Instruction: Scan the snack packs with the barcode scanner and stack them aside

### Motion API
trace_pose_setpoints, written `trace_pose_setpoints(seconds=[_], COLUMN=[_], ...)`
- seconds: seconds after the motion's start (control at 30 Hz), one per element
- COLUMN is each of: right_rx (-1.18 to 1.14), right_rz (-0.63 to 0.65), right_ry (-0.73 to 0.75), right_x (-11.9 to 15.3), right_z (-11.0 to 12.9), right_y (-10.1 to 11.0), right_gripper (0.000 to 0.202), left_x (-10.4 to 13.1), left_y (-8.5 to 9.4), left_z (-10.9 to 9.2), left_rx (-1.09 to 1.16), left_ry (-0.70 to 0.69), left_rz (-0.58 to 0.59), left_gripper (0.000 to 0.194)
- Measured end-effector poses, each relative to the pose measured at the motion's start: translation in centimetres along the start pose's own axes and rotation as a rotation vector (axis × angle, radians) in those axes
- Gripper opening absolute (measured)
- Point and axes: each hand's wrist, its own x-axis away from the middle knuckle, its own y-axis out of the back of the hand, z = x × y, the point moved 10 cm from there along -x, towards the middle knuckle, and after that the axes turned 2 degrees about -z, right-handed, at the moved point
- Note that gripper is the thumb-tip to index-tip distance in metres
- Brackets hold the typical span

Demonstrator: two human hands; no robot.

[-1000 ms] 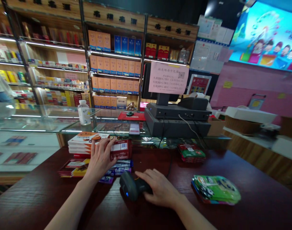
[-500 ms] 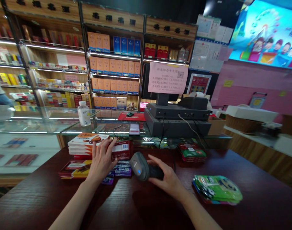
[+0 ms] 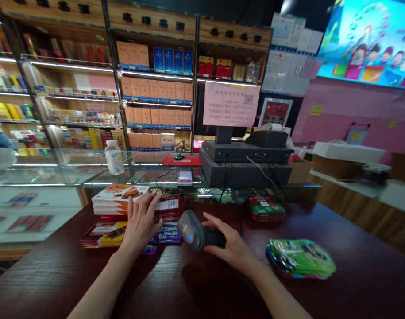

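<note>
My left hand (image 3: pixel 143 220) is at the left end of a dark red packet (image 3: pixel 171 208) with a white barcode label, its fingers over the top and thumb low, gripping it. White boxes with a chocolate picture (image 3: pixel 119 195) are stacked just left of this hand. Below lie red and yellow packets (image 3: pixel 102 232) and purple packets (image 3: pixel 169 233). My right hand (image 3: pixel 232 245) is closed round the dark handle of a barcode scanner (image 3: pixel 191 230). The scanner's head points left, toward the packets, and a small blue light shows on it.
A dark wooden counter (image 3: pixel 175 283) spreads before me. Green packs (image 3: pixel 302 258) and red-green packs (image 3: pixel 265 208) lie to the right. Behind stand a cash register (image 3: pixel 245 166), a glass counter with a white bottle (image 3: pixel 114 158), and stocked shelves (image 3: pixel 156 91).
The view has shifted very slightly. Both hands, the scanner and the packets keep nearly the same places relative to each other.
</note>
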Motion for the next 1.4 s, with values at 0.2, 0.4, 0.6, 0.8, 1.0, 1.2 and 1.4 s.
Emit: trace_pose_setpoints(seconds=[0.2, 0.4, 0.6, 0.8, 1.0, 1.2, 1.4], right_rx=[0.002, 0.004, 0.045, 0.18, 0.284, 0.266, 0.244], right_rz=[0.003, 0.001, 0.045, 0.217, 0.362, 0.378, 0.375], right_ry=[-0.007, 0.005, 0.023, 0.06, 0.08, 0.06, 0.06], right_x=[0.0, 0.1, 0.2, 0.5, 1.0, 0.9, 1.1], right_z=[0.0, 0.1, 0.0, 0.4, 0.5, 0.5, 1.6], right_y=[0.0, 0.0, -0.4, -3.0, -5.5, -5.6, -5.0], right_gripper=[0.084, 0.083, 0.088, 0.093, 0.085, 0.083, 0.074], left_x=[0.0, 0.0, 0.0, 0.0, 0.1, 0.0, -0.1], left_y=[0.0, -0.1, -0.1, 0.1, 0.0, -0.1, 0.1], left_z=[-0.1, -0.1, 0.0, 0.2, 0.5, 0.2, 0.0], left_rx=[-0.037, -0.052, -0.038, -0.016, 0.004, -0.016, -0.009], left_ry=[-0.012, -0.023, -0.024, 0.0, 0.013, 0.002, -0.01], left_rz=[-0.006, -0.027, -0.005, -0.005, -0.013, -0.005, -0.01], left_gripper=[0.073, 0.067, 0.072, 0.077, 0.077, 0.078, 0.079])
